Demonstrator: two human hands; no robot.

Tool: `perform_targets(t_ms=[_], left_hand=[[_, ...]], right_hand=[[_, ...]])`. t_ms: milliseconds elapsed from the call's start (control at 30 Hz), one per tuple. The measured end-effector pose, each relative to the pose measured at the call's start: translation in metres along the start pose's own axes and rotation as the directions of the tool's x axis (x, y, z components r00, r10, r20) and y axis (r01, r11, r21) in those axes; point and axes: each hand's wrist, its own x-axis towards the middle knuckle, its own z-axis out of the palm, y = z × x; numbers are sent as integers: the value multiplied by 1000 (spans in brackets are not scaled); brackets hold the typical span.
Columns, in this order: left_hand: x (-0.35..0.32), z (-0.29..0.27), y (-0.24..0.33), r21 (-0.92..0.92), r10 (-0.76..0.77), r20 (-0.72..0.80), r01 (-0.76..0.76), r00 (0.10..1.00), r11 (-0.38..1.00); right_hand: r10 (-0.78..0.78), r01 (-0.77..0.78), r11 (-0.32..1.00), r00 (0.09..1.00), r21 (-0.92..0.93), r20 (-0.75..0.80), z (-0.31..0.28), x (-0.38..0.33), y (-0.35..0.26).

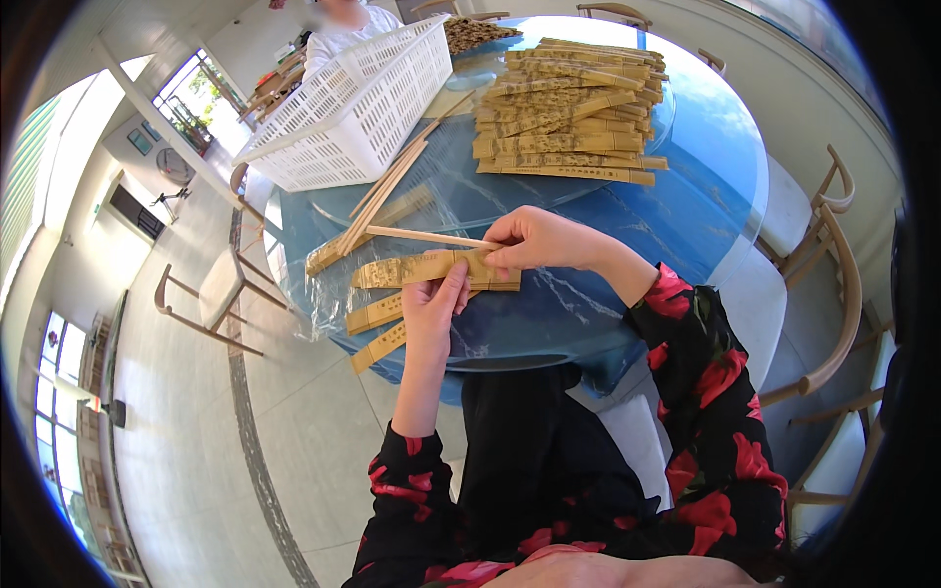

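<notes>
My left hand [433, 304] is closed on a tan printed paper chopstick sleeve [402, 269], thumb on top, near the table's front edge. Just beyond it, my right hand [549, 243] pinches the right end of pale wooden chopsticks [426, 236]. They point left, above the sleeve and roughly along it; whether there is one or a pair I cannot tell. The right fingertips are close to the sleeve's right end. More flat sleeves [376, 314] lie under and beside my left hand. Loose chopsticks [387, 194] lie farther off, across another sleeve [323, 257] and clear plastic film.
A white slatted plastic basket [363, 118] stands at the table's far left. A big pile of sleeves [569, 118] lies at the far right, with a brown heap [475, 34] behind. The round table has a blue marbled top [706, 147]. Wooden chairs [221, 294] surround it; a person [343, 29] is beyond.
</notes>
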Motion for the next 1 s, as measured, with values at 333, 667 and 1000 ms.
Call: perform_targets(t_ms=[333,667,1000], left_hand=[[-1,3,0,65,1,55,-4,998,998],[-4,2,7,311,-289,57,258,956,915],[6,9,20,883,546,447,-445,708,-147]], right_hand=[[-83,80,995,995,-58,-48,4,2,6],[-210,18,878,913,-479,-351,6,9,12],[-69,-57,902,960,-428,-273,2,7,20]])
